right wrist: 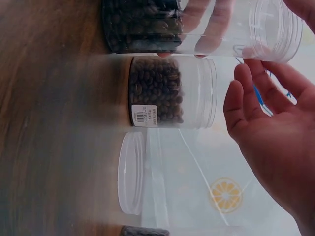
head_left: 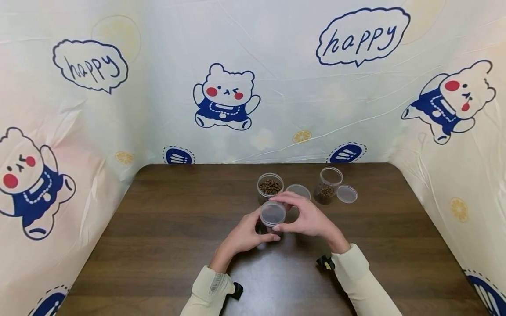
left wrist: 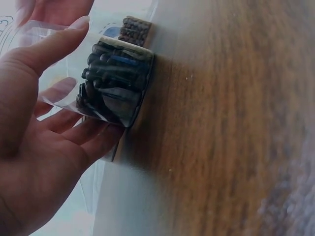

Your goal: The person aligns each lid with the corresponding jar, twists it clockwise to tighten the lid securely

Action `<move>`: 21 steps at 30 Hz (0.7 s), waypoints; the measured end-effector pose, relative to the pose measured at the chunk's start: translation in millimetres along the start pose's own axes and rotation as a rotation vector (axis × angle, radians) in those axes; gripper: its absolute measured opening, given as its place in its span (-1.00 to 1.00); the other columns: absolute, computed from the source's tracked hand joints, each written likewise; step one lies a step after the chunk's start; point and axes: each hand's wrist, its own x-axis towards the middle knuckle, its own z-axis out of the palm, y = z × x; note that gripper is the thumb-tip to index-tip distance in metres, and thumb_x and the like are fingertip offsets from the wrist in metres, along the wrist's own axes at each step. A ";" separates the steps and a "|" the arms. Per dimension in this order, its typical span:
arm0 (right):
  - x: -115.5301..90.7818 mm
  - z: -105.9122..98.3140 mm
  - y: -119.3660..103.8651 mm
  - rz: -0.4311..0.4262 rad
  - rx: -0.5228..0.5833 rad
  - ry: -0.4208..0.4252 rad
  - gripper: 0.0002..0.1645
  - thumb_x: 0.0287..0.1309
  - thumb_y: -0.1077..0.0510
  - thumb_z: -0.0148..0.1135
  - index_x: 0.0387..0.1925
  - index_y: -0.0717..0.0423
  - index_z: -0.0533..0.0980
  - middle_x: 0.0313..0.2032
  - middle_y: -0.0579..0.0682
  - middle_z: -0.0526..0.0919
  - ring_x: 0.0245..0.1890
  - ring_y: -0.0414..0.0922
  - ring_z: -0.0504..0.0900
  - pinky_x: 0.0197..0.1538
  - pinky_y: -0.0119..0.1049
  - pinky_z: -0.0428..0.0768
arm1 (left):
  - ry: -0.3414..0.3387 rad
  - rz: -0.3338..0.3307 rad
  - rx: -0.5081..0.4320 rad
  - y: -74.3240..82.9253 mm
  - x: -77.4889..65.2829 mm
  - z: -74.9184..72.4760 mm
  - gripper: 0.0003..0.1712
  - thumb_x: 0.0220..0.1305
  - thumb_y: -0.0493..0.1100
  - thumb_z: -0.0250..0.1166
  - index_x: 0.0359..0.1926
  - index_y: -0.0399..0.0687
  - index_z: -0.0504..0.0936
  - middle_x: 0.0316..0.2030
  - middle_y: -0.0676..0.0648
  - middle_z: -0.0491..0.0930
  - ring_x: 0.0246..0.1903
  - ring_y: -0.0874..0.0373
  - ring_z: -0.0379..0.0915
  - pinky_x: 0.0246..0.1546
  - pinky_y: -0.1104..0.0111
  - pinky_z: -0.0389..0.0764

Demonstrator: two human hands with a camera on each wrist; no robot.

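Observation:
A clear round jar [left wrist: 115, 81] part-filled with dark beans stands upright before me. My left hand [head_left: 247, 230] grips its side, thumb in front and fingers behind, as the left wrist view shows. On top of the jar is a clear lid [head_left: 272, 213]. My right hand [head_left: 306, 216] holds the lid's rim between thumb and fingertips; in the right wrist view the right hand's palm [right wrist: 283, 118] faces the jar mouth. Just behind stands an open jar of brown coffee beans [head_left: 270, 188], with a white label [right wrist: 145, 115] low on its side.
A loose clear lid [head_left: 299, 191] lies behind my right hand. Farther right are another open jar [head_left: 328, 186], holding fewer brown beans, and a second loose lid [head_left: 347, 194]. The dark wooden table [head_left: 178, 210] meets a printed cloth [head_left: 284, 109] at the back and sides.

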 end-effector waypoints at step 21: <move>-4.8 2.5 -7.3 0.030 0.126 -0.055 -0.05 0.14 0.06 0.61 0.51 -0.05 0.37 0.37 -0.07 0.56 0.18 -0.08 0.59 0.28 -0.20 0.58 | -0.010 -0.008 -0.019 3.3 -0.4 -1.1 -0.16 0.12 0.08 0.65 0.38 0.31 0.44 0.18 0.14 0.67 0.13 0.23 0.61 0.26 0.14 0.58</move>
